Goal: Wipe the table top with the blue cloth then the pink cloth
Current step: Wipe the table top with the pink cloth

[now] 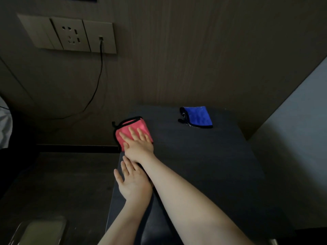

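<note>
On table top (203, 156), right hand (138, 145) flat pressing pink cloth (129, 129).

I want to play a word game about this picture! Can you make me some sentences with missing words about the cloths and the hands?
1. The right hand presses flat on the ____ cloth.
2. The cloth lying alone at the back of the table top is ____.
3. The left hand rests on the table with ____ in it.
4. A thin black cable is plugged into the ____ panel.

Missing words: pink; blue; nothing; wall
</note>
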